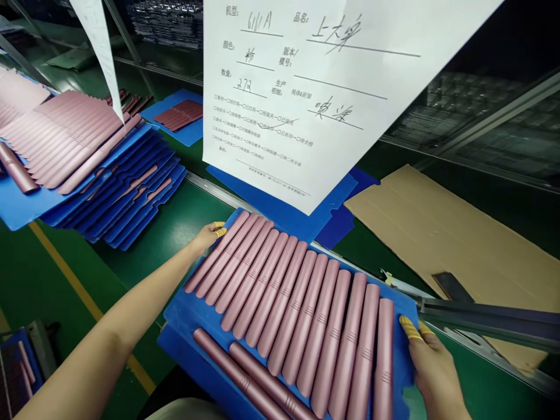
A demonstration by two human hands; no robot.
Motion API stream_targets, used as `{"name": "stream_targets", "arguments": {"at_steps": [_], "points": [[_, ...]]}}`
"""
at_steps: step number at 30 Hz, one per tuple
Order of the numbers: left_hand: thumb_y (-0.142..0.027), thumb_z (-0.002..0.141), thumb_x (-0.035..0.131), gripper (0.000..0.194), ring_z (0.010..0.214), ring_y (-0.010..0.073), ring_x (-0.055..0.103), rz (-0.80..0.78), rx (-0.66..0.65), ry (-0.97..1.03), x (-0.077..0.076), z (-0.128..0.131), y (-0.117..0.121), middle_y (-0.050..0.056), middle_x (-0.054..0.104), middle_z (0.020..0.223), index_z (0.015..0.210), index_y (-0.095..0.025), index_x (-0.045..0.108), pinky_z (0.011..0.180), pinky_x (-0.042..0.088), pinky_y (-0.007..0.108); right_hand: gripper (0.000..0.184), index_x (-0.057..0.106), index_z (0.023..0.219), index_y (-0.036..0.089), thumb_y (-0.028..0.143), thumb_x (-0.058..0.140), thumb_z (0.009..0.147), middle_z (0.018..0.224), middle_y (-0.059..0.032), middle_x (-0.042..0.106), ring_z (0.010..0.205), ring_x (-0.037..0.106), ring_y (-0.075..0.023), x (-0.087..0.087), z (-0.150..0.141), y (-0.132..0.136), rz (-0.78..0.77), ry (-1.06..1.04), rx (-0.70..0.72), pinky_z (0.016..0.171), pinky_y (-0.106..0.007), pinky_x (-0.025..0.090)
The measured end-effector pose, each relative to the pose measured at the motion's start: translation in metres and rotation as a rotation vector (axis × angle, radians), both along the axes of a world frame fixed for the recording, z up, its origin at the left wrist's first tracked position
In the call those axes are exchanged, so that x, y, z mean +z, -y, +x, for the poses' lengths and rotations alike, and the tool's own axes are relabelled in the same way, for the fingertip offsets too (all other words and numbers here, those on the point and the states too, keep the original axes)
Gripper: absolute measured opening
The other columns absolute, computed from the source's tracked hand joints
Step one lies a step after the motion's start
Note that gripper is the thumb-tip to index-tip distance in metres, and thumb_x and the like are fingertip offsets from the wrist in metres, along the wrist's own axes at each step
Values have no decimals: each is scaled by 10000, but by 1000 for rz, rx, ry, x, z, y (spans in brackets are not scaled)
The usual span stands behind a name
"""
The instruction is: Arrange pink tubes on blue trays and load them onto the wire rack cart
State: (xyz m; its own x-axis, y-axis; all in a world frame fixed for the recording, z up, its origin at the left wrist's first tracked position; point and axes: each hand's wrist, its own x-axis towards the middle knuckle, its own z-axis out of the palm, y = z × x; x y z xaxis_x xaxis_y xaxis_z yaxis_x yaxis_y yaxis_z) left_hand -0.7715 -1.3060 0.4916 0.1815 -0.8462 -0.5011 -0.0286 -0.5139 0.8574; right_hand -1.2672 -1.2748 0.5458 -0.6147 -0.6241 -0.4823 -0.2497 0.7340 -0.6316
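A blue plastic tray sheet (188,318) lies in front of me on the green bench, carrying a row of several pink metal tubes (289,303), with two more tubes lying crosswise at its near edge. My left hand (205,236) grips the tray's far left corner, yellow finger cots on its fingertips. My right hand (431,361) grips the tray's right edge, also wearing yellow finger cots.
A white handwritten form sheet (315,87) hangs above the tray. At the left a stack of blue trays (126,198) holds more pink tubes (65,137). Flat brown cardboard (459,233) lies at the right, beside a dark metal rail (490,318). A yellow line crosses the bench.
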Motion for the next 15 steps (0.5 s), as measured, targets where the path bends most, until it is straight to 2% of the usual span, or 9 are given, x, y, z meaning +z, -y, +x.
{"name": "stream_targets", "arguments": {"at_steps": [2, 4, 6, 8, 10, 12, 14, 15], "points": [[-488, 629, 702, 589, 756, 142, 595, 1, 12, -99, -1, 4, -14, 16, 666, 863, 1116, -178, 582, 733, 465, 266, 578, 594, 1139, 194, 434, 642, 615, 1012, -78, 637, 883, 593, -210, 0, -1, -3, -10, 55, -10, 690, -263, 493], [-460, 610, 729, 675, 654, 118, 571, 19, 33, -180, -3, 10, -26, -12, 644, 779, 1194, -184, 536, 653, 454, 248, 671, 603, 1117, 240, 407, 718, 478, 973, -25, 648, 882, 596, -198, -4, -2, -5, -74, 143, -37, 702, -234, 502], [-417, 597, 745, 656, 596, 103, 539, 24, 56, -175, -5, 14, -32, -32, 607, 703, 1174, -174, 551, 613, 437, 234, 755, 620, 1073, 268, 355, 771, 339, 963, 16, 649, 934, 588, -188, -8, -2, -4, -152, 212, -78, 754, -191, 488], [-364, 604, 739, 532, 635, 114, 550, 5, 66, -84, -5, 17, -31, -20, 603, 714, 1077, -160, 604, 643, 444, 243, 777, 633, 1035, 282, 329, 786, 275, 978, 36, 647, 1014, 565, -188, -9, 1, -1, -184, 232, -102, 827, -170, 455], [-304, 630, 717, 404, 758, 143, 575, -16, 79, 25, -3, 18, -23, 15, 627, 822, 996, -157, 630, 732, 455, 268, 763, 639, 1007, 285, 336, 787, 260, 1006, 30, 646, 1084, 535, -210, -7, 5, 1, -176, 228, -105, 905, -197, 422], [-260, 683, 672, 339, 844, 157, 571, -86, 76, 178, 2, 18, -11, 38, 625, 935, 1006, -168, 631, 802, 453, 291, 720, 643, 988, 284, 374, 779, 287, 1073, 5, 634, 1136, 505, -236, -5, 7, 1, -158, 191, -101, 959, -236, 395], [-235, 747, 607, 319, 860, 153, 565, -207, 8, 325, 8, 17, 4, 48, 611, 1001, 1062, -182, 618, 828, 458, 306, 653, 642, 996, 283, 430, 762, 371, 1151, -29, 604, 1159, 489, -252, -7, 2, -1, -145, 112, -63, 965, -274, 403], [-229, 777, 571, 307, 861, 152, 567, -272, -67, 384, 11, 16, 12, 53, 610, 1018, 1078, -184, 616, 835, 464, 314, 626, 635, 1021, 283, 458, 745, 430, 1181, -50, 586, 1160, 488, -259, -12, -3, -3, -153, 67, -10, 951, -299, 423]]}}
